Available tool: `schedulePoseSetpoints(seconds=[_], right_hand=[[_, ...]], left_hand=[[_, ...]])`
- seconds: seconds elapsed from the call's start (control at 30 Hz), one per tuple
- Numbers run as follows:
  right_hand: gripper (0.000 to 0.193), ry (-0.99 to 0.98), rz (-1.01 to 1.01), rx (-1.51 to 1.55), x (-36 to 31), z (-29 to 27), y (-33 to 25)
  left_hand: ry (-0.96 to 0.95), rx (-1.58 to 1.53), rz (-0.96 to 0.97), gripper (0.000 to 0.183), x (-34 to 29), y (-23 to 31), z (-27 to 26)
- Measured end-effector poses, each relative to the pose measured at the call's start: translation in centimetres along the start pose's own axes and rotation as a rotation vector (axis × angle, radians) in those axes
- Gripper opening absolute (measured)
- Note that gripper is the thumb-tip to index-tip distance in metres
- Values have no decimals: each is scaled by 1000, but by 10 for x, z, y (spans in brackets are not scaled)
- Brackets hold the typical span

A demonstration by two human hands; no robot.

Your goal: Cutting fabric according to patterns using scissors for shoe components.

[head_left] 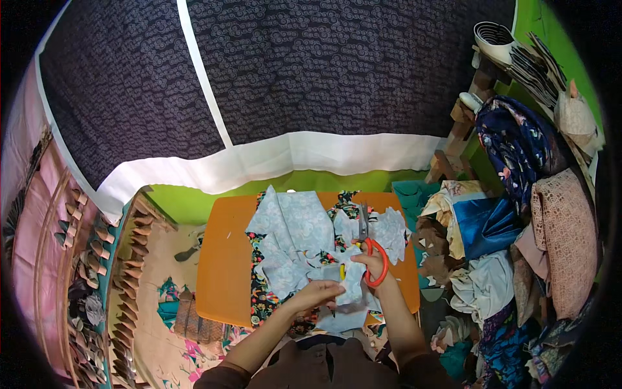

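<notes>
1) Dark curtain [337,78] with rows of pale swirls across the far side, divided by a white strip [204,74] and edged below by a wavy white border [311,152]
2) Bright green wall [188,201] below that border, showing again at the upper right
3) Pink cloth [29,272] down the far left
4) Pale tan floor [152,240], with teal scraps [167,310] left of the table
5) Orange table [223,259], round-cornered, in the middle
6) Racks [121,227] at left bearing rows of pointed pieces [132,263], their kind unclear
7) Wooden frame [461,133] at right, before the green wall
8) Mixed cloth heap [483,285] right of the table
9) Light brightest on the border's left part
</notes>
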State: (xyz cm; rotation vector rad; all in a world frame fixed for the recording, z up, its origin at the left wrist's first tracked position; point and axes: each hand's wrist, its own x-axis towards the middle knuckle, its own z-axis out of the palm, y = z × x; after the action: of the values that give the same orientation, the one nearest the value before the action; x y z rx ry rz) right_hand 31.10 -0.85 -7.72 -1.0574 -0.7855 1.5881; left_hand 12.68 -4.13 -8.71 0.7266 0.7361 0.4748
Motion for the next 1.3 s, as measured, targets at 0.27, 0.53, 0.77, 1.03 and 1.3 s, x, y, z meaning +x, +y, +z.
schedulePoseSetpoints(seconds=[0.27,0.53,0.77,1.03,1.3], right_hand=[[35,91,69,-175,-10,-25,-4],[36,-111,-67,-421,-15,-77,9],[30,-284,-84,-512,-37,-83,6],[30,-341,18,-328,-66,-74,2],[42,-512,6,-383,-66,-89,17]], left_hand=[[118,171,-15,22,26,-5,33],[382,-212,323,17,41,15,36],[555,-220,558,10,46,25,61],[679,-164,636,13,63,9,73],[741,-54,709,11,66,7,87]])
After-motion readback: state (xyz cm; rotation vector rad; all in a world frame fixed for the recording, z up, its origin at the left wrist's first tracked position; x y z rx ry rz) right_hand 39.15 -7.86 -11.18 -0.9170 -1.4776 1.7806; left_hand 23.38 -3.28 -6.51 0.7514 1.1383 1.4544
